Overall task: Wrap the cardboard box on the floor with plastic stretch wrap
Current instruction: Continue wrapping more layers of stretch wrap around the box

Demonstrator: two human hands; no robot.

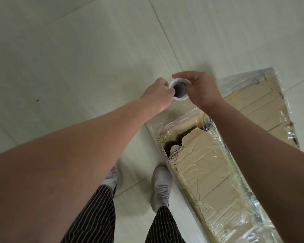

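Observation:
A long brown cardboard box [209, 169] lies on the floor at the right, its top torn open near one end and its sides covered in clear film. A white roll of stretch wrap [179, 90] with a dark core is seen end-on above the box's near-left corner. My left hand [158, 95] grips the roll's left side. My right hand [198, 90] curls round its right side. A sheet of clear film [182, 111] runs from the roll down to the box.
Pale tiled floor [77, 58] spreads to the left and behind the box. My two feet in white shoes [161, 186] stand close against the box's left side. A small dark speck [37, 100] lies on a tile at the left.

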